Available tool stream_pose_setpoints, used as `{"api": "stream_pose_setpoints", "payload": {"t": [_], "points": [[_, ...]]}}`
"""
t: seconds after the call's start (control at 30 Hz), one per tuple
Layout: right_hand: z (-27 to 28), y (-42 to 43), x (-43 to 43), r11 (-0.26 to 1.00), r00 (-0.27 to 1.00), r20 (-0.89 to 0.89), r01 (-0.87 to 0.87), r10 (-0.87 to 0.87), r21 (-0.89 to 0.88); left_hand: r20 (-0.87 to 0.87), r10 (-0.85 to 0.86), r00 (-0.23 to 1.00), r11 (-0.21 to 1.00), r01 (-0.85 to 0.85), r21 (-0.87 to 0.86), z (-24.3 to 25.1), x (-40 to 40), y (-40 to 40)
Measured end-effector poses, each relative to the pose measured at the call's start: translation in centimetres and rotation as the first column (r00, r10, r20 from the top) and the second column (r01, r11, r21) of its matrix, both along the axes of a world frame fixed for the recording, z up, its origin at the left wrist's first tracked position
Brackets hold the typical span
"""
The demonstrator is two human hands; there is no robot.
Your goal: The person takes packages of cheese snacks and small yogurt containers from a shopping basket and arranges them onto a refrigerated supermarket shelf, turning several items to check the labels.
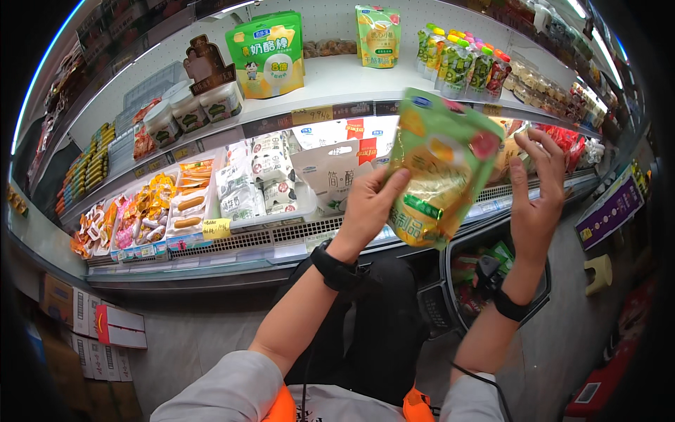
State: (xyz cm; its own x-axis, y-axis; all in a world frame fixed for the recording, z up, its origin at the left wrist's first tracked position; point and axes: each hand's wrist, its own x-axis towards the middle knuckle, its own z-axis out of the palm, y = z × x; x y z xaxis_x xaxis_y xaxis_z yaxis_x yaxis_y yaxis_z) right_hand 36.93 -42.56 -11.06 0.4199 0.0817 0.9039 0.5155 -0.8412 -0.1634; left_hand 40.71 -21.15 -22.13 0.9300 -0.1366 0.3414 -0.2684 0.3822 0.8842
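My left hand (377, 203) pinches the left edge of a green and yellow snack pouch (440, 169), held tilted in front of the shelves. To the right of the pouch, my right hand (538, 195) is raised with its fingers apart and nothing in it. A similar green pouch (378, 39) stands upright on the white upper shelf. Larger green pouches (266, 58) stand further left on that shelf. Colourful capped squeeze pouches (456, 60) stand to the right.
A dark basket (448, 274) with packets stands on the floor, below my right hand. White milk pouches (274, 174) and bagged sausages (187, 213) fill trays in the chilled case. Cartons (95, 322) are stacked at the lower left. A yellow stool (598, 274) stands at the right.
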Motion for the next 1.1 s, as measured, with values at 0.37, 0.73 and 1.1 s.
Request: {"api": "stream_pose_setpoints", "payload": {"t": [0.37, 0.73, 1.1], "points": [[-19.1, 11.4, 5.6, -0.206, 0.317, 0.172, 0.077, 0.933, 0.975, -0.279, 0.160, 0.947, 0.953, -0.222, -0.205, -4.9, 1.2, 5.0], [-20.9, 12.6, 5.7, -0.018, 0.345, -0.031, 0.137, 0.938, 0.990, -0.418, 0.102, 0.903, 0.969, -0.185, -0.163, -9.7, 1.6, 7.5], [-21.6, 15.0, 6.5, -0.141, 0.408, 0.074, 0.138, 0.910, 0.980, -0.332, 0.161, 0.930, 0.975, -0.203, -0.095, -9.3, 1.4, 8.7]]}}
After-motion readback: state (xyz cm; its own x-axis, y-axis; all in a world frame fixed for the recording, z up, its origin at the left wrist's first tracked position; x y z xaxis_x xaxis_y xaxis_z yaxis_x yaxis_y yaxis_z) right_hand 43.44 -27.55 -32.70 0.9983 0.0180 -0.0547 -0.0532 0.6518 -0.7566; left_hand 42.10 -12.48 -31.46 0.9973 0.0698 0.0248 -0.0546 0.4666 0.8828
